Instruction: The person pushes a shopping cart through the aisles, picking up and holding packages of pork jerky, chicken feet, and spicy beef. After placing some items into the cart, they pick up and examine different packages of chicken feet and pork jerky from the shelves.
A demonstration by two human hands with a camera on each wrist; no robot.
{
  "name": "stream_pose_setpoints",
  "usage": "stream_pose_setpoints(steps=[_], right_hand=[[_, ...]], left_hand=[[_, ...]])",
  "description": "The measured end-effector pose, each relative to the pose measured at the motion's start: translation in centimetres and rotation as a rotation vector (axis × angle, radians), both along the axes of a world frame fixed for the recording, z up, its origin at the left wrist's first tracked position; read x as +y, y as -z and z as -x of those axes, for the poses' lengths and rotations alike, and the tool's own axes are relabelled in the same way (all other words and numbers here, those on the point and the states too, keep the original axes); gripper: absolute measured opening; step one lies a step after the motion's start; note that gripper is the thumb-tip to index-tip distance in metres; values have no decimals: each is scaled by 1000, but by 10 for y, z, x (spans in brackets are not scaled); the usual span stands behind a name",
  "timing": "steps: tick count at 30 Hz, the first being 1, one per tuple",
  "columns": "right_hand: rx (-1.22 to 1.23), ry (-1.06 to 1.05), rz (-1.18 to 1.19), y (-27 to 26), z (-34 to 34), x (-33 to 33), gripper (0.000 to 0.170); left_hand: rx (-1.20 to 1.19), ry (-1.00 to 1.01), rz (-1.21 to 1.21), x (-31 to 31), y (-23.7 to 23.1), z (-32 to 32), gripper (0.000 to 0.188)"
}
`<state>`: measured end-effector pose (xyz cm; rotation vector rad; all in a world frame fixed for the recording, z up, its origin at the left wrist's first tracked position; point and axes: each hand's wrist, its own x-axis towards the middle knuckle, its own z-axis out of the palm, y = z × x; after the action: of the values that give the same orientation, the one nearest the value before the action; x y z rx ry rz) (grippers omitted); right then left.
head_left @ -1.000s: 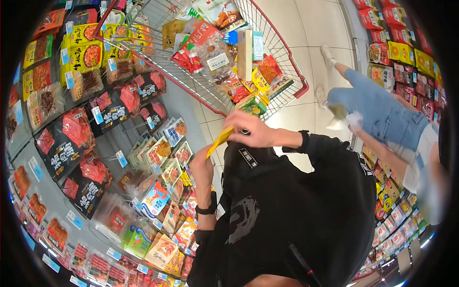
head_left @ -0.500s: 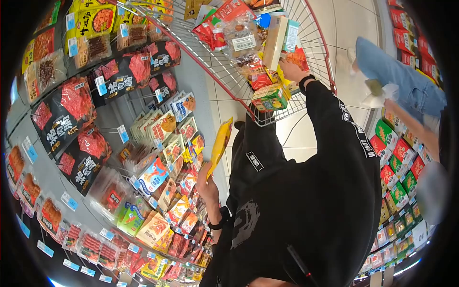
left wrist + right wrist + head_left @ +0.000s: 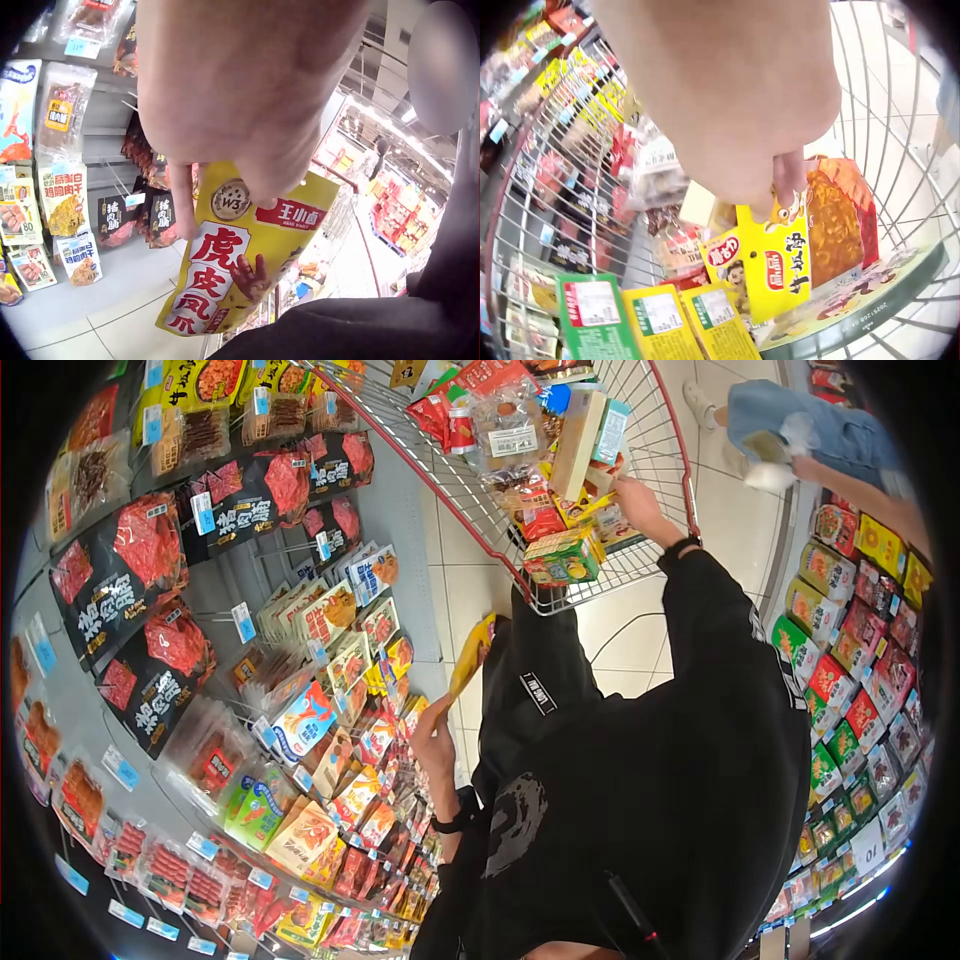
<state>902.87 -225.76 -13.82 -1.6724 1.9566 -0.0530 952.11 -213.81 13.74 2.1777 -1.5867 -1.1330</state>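
My left hand (image 3: 434,748) grips the top of a yellow snack bag (image 3: 259,259), which hangs beside the shelf with its printed front showing in the left wrist view. A picture of a chicken foot is on it. Inside the shopping cart (image 3: 690,490), my right hand (image 3: 645,510) pinches the upper edge of a yellow snack packet (image 3: 778,281). Right next to that packet lies a red-orange food packet (image 3: 836,221). Yellow and green boxes (image 3: 592,315) stand nearer in the cart, and a long pale box (image 3: 578,445) leans farther in.
Hanging snack packs (image 3: 330,615) and black meat packs (image 3: 120,560) fill the shelf on the left. Another person's legs in blue jeans (image 3: 790,420) stand right of the cart. More shelves (image 3: 840,660) run along the right side over a tiled floor (image 3: 640,640).
My right hand left the yellow bag, reached into the cart, then shifted slightly right and took hold of a yellow packet there. My left hand kept the bag and lowered it a little.
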Motion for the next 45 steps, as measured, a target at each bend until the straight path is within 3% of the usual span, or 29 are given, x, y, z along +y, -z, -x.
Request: stream_pose_setpoints(steps=[3, 6, 7, 8, 9, 11, 12, 14, 15, 16, 17, 18, 19, 21, 23, 25, 26, 27, 29, 32, 33, 35, 39, 41, 43, 44, 45], right_hand=[[-156, 60, 160, -62, 10, 16, 17], [-133, 139, 220, -170, -14, 19, 22], [-170, 146, 255, -188, -20, 21, 23], [-368, 146, 317, -199, -25, 21, 27], [-362, 123, 339, -212, -34, 21, 27], [-1261, 492, -121, -244, -64, 18, 26], [-1372, 473, -142, -250, -80, 15, 22], [-1407, 420, -156, -292, -125, 13, 22], [-1439, 431, -157, -308, -151, 14, 23], [-1445, 303, -147, -311, -171, 15, 20], [-1456, 211, -189, -312, -184, 14, 20], [-1370, -76, -236, -321, -226, 10, 19], [-1275, -263, -235, -327, -245, 14, 18], [-1260, -477, -319, -358, -299, 26, 16], [-1282, -975, -81, -379, -359, 47, 18], [-1383, -1057, -276, -381, -402, 68, 18], [-1475, -1078, -454, -376, -426, 83, 18], [-1457, -1113, -484, -368, -442, 98, 18], [-1289, -1126, -837, -349, -468, 128, 18], [-1115, -1128, -948, -327, -491, 174, 20], [-1106, -1139, -956, -325, -497, 190, 20], [-1103, -892, -898, -325, -502, 220, 25], [-1106, -754, -721, -320, -500, 249, 28], [-1081, -697, -652, -327, -491, 259, 26], [-1049, -645, -583, -331, -480, 266, 25], [-1052, -615, -528, -330, -476, 271, 24], [-1054, -588, -476, -329, -473, 275, 22]], left_hand=[[68, -81, -19, -6, 1, -7, 16], [144, -231, -124, -7, 10, -32, 25], [137, -134, -18, -9, 15, -42, 25], [152, -143, -19, -15, 8, -44, 25], [166, -160, -17, -19, 0, -46, 26], [252, -239, 7, -24, -17, -48, 26], [326, -300, 9, -23, -22, -53, 26], [641, -476, 111, -10, -10, -76, 28], [686, -508, 119, -3, -19, -86, 30], [728, -544, 131, 5, -34, -95, 32], [922, -578, 209, 9, -49, -97, 33], [1113, -646, 367, 42, -71, -120, 34], [1110, -697, 428, 55, -84, -132, 34], [1337, -718, 478, 88, -101, -155, 36], [1418, -748, 508, 122, -102, -186, 37], [1494, -768, 523, 148, -107, -196, 38], [1577, -763, 483, 166, -107, -204, 38], [1659, -756, 437, 183, -107, -208, 39], [1659, -854, 488, 214, -105, -213, 37], [1522, -980, 486, 250, -99, -212, 36], [1524, -989, 498, 264, -94, -215, 36], [1580, -1037, 493, 284, -75, -218, 35], [1677, -1107, 563, 301, -57, -213, 40], [1693, -1086, 635, 304, -75, -195, 40], [1863, -1050, 700, 308, -82, -177, 38], [1718, -1057, 784, 312, -84, -164, 35], [1729, -1055, 777, 312, -77, -158, 35]])
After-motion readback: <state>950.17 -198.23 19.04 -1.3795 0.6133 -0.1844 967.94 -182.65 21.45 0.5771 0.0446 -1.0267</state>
